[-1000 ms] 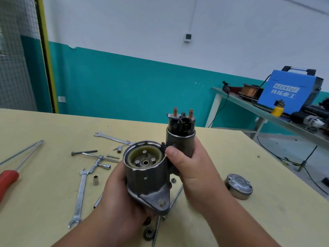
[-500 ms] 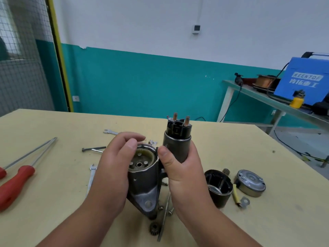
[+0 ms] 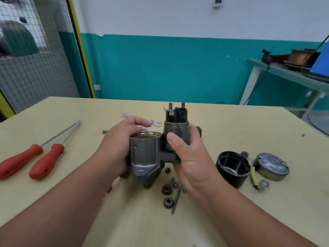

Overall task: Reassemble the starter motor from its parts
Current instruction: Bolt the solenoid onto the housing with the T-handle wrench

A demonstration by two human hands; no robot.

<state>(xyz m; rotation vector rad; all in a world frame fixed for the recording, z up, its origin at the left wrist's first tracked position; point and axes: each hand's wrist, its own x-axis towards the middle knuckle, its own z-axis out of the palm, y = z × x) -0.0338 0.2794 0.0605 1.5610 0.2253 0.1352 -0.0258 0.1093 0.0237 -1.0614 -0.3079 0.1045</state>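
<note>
- The starter housing (image 3: 145, 157), a cast grey-metal body with a smooth cylindrical barrel, one small hole in its wall and a tapering nose below, was held upright over the middle of the table (image 3: 53, 113). Whether the nose touched the surface could not be told.
- Its open top showed a bright rim and a yellowish lining inside.
- The solenoid (image 3: 176, 132), a dull steel cylinder capped in black plastic with two copper-coloured studs, stood joined to the housing at three o'clock.
- The left hand (image 3: 115, 148) gripped the housing from nine o'clock, its fingers arched over the far rim.
- The right hand (image 3: 188, 157) was wrapped round the solenoid, thumb flat on its near face.
- At six o'clock of the housing lay a small brown gear (image 3: 166, 189) and a darker gear (image 3: 168, 202), both toothed, just beside a slim steel bolt (image 3: 176, 199).
- At three o'clock stood a black casing (image 3: 233, 168), cylindrical, hollow and open-topped.
- Further out at three o'clock lay a round silvery end cap (image 3: 272, 165) with a stamped, domed face.
- Between these two lay a yellow-sleeved lead (image 3: 253, 178) ending in a flat ring terminal.
- At nine o'clock, well apart, two screwdrivers (image 3: 47, 161) with red handles and thin steel shafts lay side by side.
- At twelve o'clock a bright spanner (image 3: 127, 114) lay flat, partly hidden behind the left hand.
- The table top was a pale yellow, matt board.
</note>
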